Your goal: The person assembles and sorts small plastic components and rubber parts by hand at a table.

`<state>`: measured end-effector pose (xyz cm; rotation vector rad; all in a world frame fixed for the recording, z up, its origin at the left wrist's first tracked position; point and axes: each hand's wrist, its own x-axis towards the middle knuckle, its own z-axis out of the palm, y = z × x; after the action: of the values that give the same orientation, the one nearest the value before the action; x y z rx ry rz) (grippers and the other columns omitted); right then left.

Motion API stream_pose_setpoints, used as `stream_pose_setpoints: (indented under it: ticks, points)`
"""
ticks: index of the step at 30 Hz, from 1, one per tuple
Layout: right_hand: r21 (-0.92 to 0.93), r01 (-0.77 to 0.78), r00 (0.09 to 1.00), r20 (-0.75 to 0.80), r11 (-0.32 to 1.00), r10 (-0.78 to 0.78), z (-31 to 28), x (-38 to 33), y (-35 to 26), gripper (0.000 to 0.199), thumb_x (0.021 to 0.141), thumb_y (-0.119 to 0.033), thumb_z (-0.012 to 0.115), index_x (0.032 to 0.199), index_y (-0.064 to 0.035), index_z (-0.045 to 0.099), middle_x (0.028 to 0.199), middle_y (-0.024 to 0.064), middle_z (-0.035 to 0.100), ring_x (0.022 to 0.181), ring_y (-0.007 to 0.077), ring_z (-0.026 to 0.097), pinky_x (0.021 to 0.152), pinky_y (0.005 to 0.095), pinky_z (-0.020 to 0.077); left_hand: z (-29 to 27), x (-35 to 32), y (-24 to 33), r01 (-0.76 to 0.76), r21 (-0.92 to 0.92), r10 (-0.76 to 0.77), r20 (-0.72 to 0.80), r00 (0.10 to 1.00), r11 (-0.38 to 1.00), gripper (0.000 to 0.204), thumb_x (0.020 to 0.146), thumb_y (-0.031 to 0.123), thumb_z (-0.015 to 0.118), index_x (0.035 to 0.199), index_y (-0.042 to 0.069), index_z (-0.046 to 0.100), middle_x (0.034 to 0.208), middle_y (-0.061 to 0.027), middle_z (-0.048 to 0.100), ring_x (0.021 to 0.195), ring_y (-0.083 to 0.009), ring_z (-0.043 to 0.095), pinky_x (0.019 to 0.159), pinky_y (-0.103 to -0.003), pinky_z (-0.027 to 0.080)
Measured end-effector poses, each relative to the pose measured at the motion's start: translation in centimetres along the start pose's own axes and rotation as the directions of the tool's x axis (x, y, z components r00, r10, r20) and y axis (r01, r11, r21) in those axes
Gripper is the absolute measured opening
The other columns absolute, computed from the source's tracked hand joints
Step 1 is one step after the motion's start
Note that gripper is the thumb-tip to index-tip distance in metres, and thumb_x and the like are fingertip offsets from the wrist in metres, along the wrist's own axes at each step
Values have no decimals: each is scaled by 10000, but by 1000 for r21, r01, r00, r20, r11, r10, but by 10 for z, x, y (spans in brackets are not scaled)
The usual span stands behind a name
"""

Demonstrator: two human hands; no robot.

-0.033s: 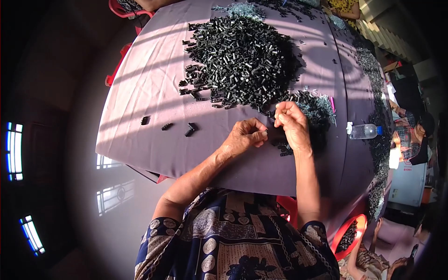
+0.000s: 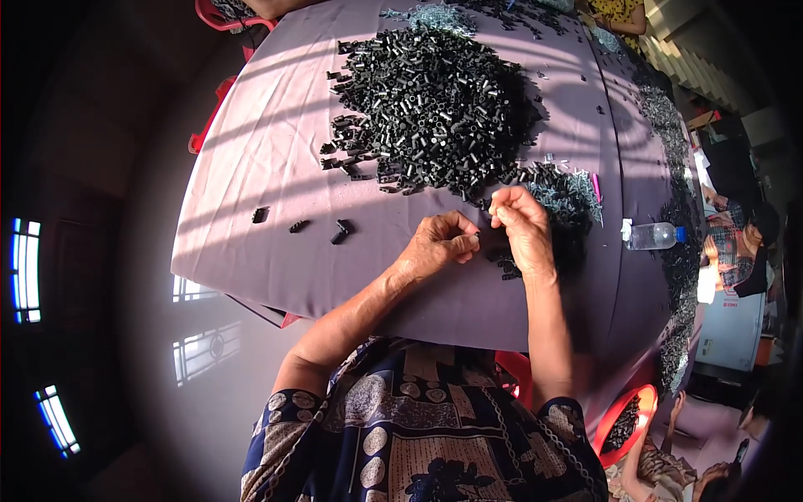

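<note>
A wide desk [image 2: 276, 167] draped in a mauve cloth is seen filling the upper middle of the view, its edges bent by the lens. On its far half a large heap of small black tube-shaped parts [image 2: 431, 105] is spread, with loose strays scattered along its near-left edge. To the right of this heap, just beyond the hands, a smaller pile of pale grey metal pieces [image 2: 569, 194] is laid, and a further pale pile [image 2: 435, 15] is seen at the far edge. A clear plastic bottle with a blue cap [image 2: 654, 236] is lain on its side near the right rim of the desk. A red basin [image 2: 629, 418] holding dark parts is placed low at the near right, off the desk. Three single black parts [image 2: 299, 224] are set apart on the bare cloth at the near left. The left hand [image 2: 439, 244] is curled, its fingertips pinched on a small black part [image 2: 475, 239] held at the near middle of the desk. The right hand [image 2: 523, 227] is raised just beside it, thumb and forefinger pressed together on a tiny pale piece [image 2: 495, 212]. A few more black parts [image 2: 508, 268] are lain under the right wrist.
</note>
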<state>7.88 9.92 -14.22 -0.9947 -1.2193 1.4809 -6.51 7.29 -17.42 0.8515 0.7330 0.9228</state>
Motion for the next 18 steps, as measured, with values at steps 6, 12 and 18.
stream_pose_setpoints:
  ticks: [6,12,18]
  points:
    - [296,18,989,-143,955,25,17,-20,17,80,689,-14,505,768,-25,504,705,51,532,671,109,493,634,216,385,1,3,-1,27,-94,-28,0,1000,995,106,712,70,519,777,-8,486,676,-66,525,556,-97,473,523,-208,398]
    - [391,20,991,-126,920,33,15,-18,23,59,692,-7,487,749,-21,493,691,59,528,662,125,493,604,217,382,2,7,-3,29,-156,-29,7,1000,987,99,707,60,525,763,-15,495,666,-71,527,548,-100,479,516,-210,406]
    - [298,62,983,-182,953,-7,14,-16,21,49,691,2,483,735,-17,493,702,52,528,666,110,490,618,205,378,2,11,-2,13,-148,-13,2,1000,989,99,705,55,525,770,-15,497,669,-72,527,556,-101,481,518,-212,406]
